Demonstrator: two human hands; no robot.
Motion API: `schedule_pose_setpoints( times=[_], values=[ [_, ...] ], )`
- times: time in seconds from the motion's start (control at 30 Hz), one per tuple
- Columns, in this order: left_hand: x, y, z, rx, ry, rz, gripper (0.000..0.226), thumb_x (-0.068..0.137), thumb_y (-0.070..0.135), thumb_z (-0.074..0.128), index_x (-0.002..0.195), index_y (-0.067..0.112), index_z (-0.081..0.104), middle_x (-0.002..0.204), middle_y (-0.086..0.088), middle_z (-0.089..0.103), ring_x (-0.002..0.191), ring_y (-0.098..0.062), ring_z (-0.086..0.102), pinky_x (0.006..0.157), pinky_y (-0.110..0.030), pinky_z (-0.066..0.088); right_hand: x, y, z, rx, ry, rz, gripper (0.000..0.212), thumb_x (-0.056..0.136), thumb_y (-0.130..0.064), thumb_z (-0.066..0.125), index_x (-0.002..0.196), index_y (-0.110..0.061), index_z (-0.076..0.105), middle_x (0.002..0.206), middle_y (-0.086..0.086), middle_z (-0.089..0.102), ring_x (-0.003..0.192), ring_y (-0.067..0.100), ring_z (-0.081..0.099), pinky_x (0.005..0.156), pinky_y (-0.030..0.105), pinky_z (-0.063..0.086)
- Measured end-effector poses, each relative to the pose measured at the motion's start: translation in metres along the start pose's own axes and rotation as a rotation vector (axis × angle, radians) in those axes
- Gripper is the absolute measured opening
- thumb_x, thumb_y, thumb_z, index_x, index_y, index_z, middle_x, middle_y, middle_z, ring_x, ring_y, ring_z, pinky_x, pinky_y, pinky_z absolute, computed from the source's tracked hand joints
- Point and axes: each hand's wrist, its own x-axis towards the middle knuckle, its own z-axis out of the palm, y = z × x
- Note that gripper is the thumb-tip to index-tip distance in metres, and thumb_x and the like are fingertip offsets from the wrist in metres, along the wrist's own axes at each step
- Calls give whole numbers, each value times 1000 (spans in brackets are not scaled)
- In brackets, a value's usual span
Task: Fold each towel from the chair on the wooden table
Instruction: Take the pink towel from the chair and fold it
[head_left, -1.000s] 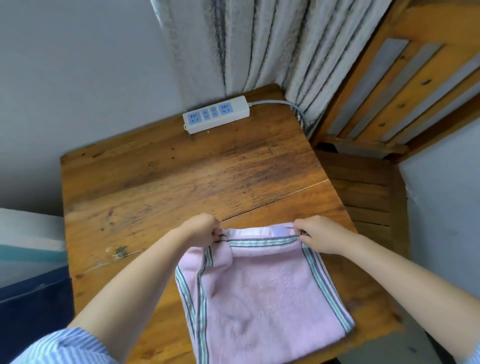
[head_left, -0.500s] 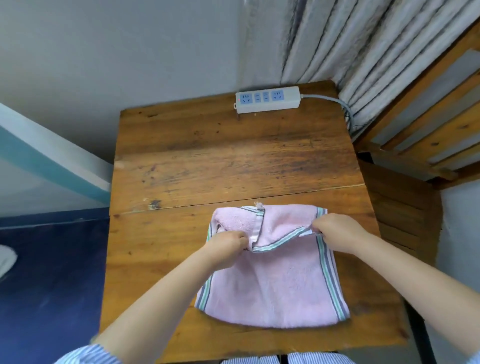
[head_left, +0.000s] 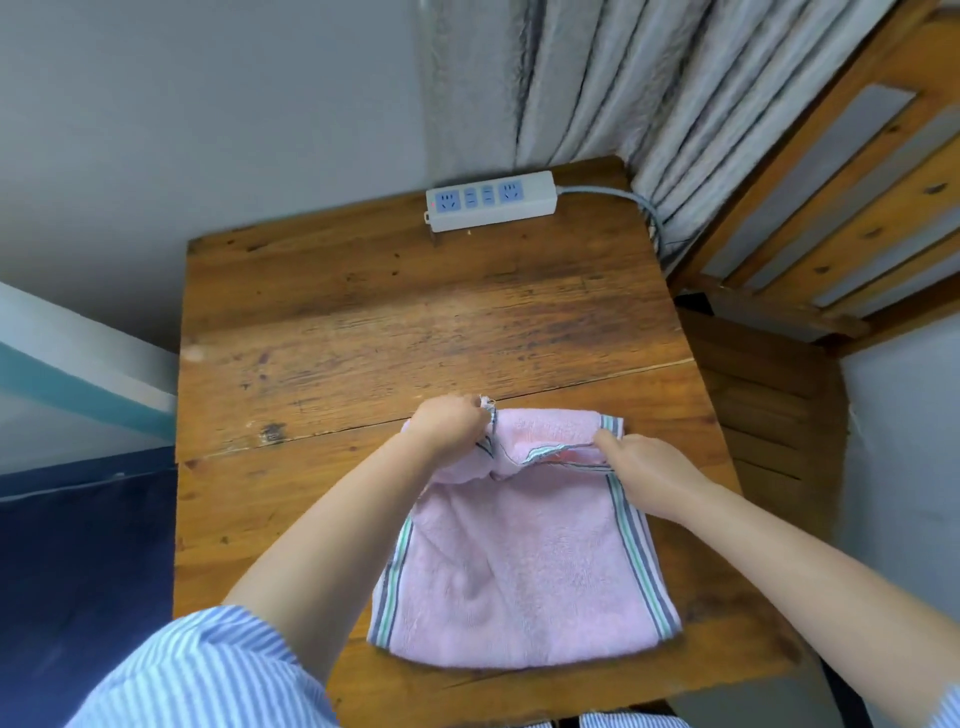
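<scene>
A pink towel (head_left: 519, 566) with grey and green striped borders lies folded on the near half of the wooden table (head_left: 395, 322). My left hand (head_left: 449, 423) grips the towel's far left corner, fingers curled round the striped hem. My right hand (head_left: 641, 470) pinches the upper layer's striped edge near the far right corner. Between the hands the top layer sags in a loose fold over the layer beneath. The towel's near edge lies close to the table's front edge.
A white power strip (head_left: 491, 200) with blue sockets lies at the table's far edge, its cable running right to grey curtains (head_left: 623, 78). A wooden chair (head_left: 810, 249) stands at the right, its seat bare. A wall is behind, dark blue floor at left.
My left hand has moved away from me to the towel's far left corner, carrying the top layer's edge with it. The view has shifted slightly.
</scene>
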Motion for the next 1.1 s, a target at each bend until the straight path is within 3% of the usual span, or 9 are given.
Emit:
schedule_pose_setpoints(
  times=[0.1, 0.17, 0.27, 0.4, 0.47, 0.6, 0.73, 1.0, 1.1],
  values=[
    [12, -3, -5, 82, -27, 170, 26, 92, 15, 43, 111, 5, 58, 139, -7, 36, 127, -27, 33, 91, -38, 39, 0, -2, 5, 28, 7, -23, 52, 82, 5, 51, 127, -14, 33, 91, 8, 57, 71, 16, 48, 51, 24, 37],
    [23, -4, -7, 94, -112, 237, 25, 89, 13, 47, 110, 5, 58, 139, -8, 39, 125, -27, 36, 94, -38, 42, 0, 0, 6, 46, 17, -20, 51, 83, 4, 52, 127, -15, 33, 96, 10, 59, 73, 16, 50, 54, 25, 41],
    [32, -4, -8, 89, -184, 263, 22, 88, 11, 48, 106, 4, 60, 122, -13, 53, 101, -26, 51, 82, -33, 44, 3, 3, 7, 70, 24, -25, 54, 81, 5, 53, 128, -15, 34, 94, 9, 58, 69, 13, 44, 45, 18, 28],
    [30, -13, -10, 109, -81, 248, 24, 94, 16, 42, 107, 5, 59, 115, -15, 54, 91, -30, 53, 71, -36, 42, 4, 9, 10, 112, 47, -20, 55, 80, 8, 52, 128, -15, 36, 88, 6, 56, 65, 9, 40, 46, 17, 28],
    [23, -23, -10, 83, -21, 217, 26, 96, 20, 38, 109, 5, 55, 112, -15, 54, 94, -30, 55, 70, -36, 40, 4, 12, 6, 149, 89, -15, 49, 82, 7, 50, 124, -16, 40, 91, 4, 57, 67, 8, 43, 48, 17, 32],
    [-2, -50, -14, -39, 159, 86, 28, 97, 24, 39, 106, 2, 52, 109, -17, 56, 100, -31, 55, 77, -37, 42, 7, 22, -14, 184, 173, -78, 28, 86, 4, 41, 106, -11, 53, 95, 5, 56, 97, 25, 53, 68, 28, 39],
    [-37, -80, -23, -93, 301, -98, 28, 97, 24, 41, 103, -1, 53, 106, -19, 58, 99, -32, 55, 74, -36, 41, 15, 33, -51, 209, 274, -61, 26, 90, -2, 41, 110, -2, 58, 110, 15, 59, 105, 30, 52, 87, 36, 42],
    [-119, -96, -25, -54, 429, -309, 31, 95, 30, 44, 99, 1, 53, 103, -16, 61, 96, -31, 57, 70, -37, 44, 24, 16, -115, 144, 416, -111, 13, 90, -7, 43, 100, -3, 50, 106, 16, 52, 100, 33, 50, 71, 31, 33],
    [-147, -87, -34, -71, 525, -442, 31, 96, 31, 43, 99, 2, 52, 105, -15, 62, 98, -32, 57, 72, -37, 43, 15, 1, -136, 128, 478, -156, 14, 90, -16, 47, 99, -6, 50, 102, 13, 54, 92, 31, 52, 73, 36, 41]
  ],
)
